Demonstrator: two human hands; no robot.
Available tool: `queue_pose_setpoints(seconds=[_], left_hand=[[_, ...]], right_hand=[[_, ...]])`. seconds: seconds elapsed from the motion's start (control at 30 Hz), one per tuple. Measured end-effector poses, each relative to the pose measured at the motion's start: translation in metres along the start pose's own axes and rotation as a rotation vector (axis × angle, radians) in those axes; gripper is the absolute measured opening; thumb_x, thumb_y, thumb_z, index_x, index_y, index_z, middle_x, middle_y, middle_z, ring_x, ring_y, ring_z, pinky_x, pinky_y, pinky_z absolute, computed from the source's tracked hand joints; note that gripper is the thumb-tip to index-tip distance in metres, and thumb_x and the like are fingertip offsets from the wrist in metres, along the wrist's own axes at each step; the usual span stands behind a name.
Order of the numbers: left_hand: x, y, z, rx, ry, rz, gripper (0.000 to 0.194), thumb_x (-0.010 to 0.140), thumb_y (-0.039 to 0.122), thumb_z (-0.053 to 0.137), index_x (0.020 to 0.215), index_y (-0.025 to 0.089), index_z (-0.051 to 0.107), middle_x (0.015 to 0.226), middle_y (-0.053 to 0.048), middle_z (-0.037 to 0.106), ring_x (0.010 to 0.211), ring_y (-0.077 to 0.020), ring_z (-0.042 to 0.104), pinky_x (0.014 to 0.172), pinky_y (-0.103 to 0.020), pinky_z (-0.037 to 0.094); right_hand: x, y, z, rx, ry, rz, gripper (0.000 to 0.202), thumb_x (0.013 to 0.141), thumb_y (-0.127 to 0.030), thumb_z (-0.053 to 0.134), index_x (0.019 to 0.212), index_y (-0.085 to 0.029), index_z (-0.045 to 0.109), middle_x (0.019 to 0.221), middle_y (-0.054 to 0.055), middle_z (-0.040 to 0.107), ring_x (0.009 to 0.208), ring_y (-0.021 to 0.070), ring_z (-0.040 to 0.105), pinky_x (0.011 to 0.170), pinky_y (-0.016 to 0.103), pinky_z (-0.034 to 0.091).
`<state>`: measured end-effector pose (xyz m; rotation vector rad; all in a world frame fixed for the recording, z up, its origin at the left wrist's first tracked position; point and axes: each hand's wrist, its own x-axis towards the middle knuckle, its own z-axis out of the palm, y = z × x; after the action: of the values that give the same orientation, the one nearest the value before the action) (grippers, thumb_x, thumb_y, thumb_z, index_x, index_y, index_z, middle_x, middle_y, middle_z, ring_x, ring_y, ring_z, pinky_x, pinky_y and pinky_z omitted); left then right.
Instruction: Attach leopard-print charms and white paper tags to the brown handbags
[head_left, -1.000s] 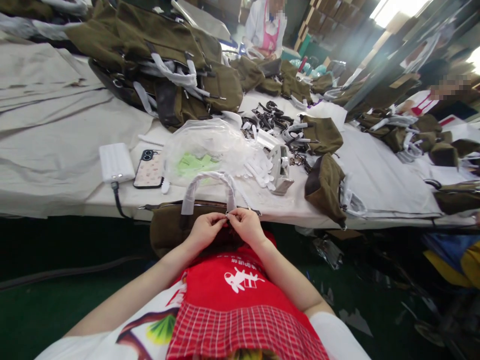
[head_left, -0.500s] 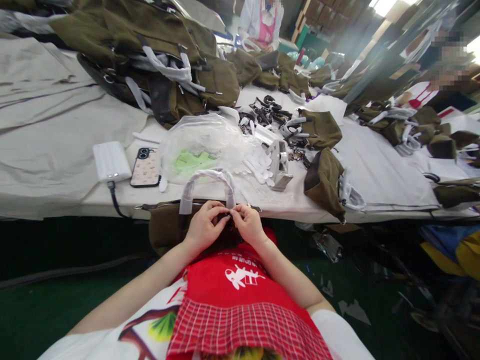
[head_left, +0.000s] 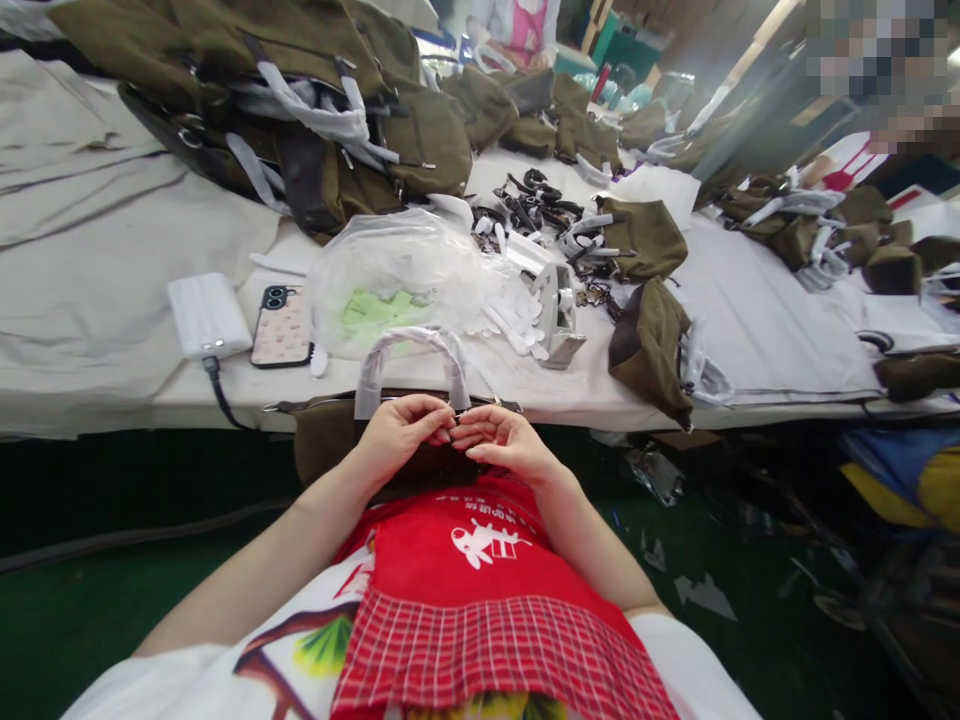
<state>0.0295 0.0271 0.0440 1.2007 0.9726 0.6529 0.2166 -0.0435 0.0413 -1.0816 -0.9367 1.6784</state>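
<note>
An olive-green handbag (head_left: 322, 440) hangs at the table's front edge, against the red apron. Its handle (head_left: 412, 338), wrapped in clear plastic, stands up behind my hands. My left hand (head_left: 405, 432) is closed, thumb and fingers pinched together at the handle's right foot. From the other side my right hand (head_left: 501, 440) meets it, fingers bent inward and fingertips nearly touching the left ones. Something small and dark shows between the fingertips, too hidden to name. My hands cover the middle of the bag's upper side.
Behind the bag lie a clear plastic bag (head_left: 397, 270) with green pieces, white strips (head_left: 514, 310), a grey tape dispenser (head_left: 556, 315) and black straps (head_left: 536, 205). A phone (head_left: 281, 328) and a white power bank (head_left: 210, 315) sit left. More olive bags (head_left: 651, 340) and people surround the table.
My right hand's fingers have shifted from a tight pinch to a looser, more stretched shape. My left hand has moved slightly left and stays pinched. The view has tilted down a little.
</note>
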Motion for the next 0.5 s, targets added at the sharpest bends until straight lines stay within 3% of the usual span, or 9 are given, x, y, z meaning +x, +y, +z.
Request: queue_pose_setpoints(seconds=[0.1, 0.23, 0.4, 0.5], left_hand=[[-0.006, 0.011, -0.001, 0.019, 0.013, -0.025, 0.04, 0.064, 0.053, 0.078, 0.076, 0.015, 0.072, 0.067, -0.005, 0.073, 0.051, -0.0134, 0.063, 0.054, -0.026, 0.055], [-0.011, 0.019, 0.001, 0.09, -0.026, 0.032, 0.036, 0.069, 0.05, 0.074, 0.08, 0.015, 0.074, 0.069, -0.005, 0.073, 0.055, -0.0149, 0.064, 0.056, -0.026, 0.056], [-0.008, 0.016, 0.0, 0.319, -0.089, 0.199, 0.028, 0.08, 0.043, 0.062, 0.077, 0.017, 0.072, 0.072, -0.003, 0.071, 0.058, -0.013, 0.061, 0.057, -0.023, 0.052], [-0.006, 0.011, -0.001, 0.428, -0.089, 0.23, 0.027, 0.084, 0.04, 0.057, 0.077, 0.017, 0.07, 0.07, -0.003, 0.068, 0.058, -0.0131, 0.059, 0.057, -0.023, 0.05]], right_hand=[[-0.009, -0.003, 0.004, -0.039, 0.0, -0.023, 0.04, 0.07, -0.036, 0.081, 0.102, -0.019, 0.065, 0.097, 0.007, 0.076, 0.086, 0.0196, 0.073, 0.07, 0.027, 0.058], [-0.011, 0.002, 0.011, -0.197, 0.16, -0.065, 0.025, 0.084, -0.039, 0.067, 0.097, -0.018, 0.069, 0.088, 0.006, 0.076, 0.077, 0.0171, 0.073, 0.059, 0.022, 0.056], [-0.005, 0.012, 0.007, -0.354, 0.263, -0.136, 0.02, 0.084, -0.035, 0.066, 0.095, -0.02, 0.074, 0.085, 0.004, 0.076, 0.077, 0.0183, 0.072, 0.069, 0.028, 0.059], [-0.002, 0.013, 0.001, -0.534, 0.345, -0.269, 0.014, 0.084, -0.03, 0.066, 0.089, -0.022, 0.076, 0.087, 0.005, 0.075, 0.082, 0.0193, 0.07, 0.078, 0.032, 0.058]])
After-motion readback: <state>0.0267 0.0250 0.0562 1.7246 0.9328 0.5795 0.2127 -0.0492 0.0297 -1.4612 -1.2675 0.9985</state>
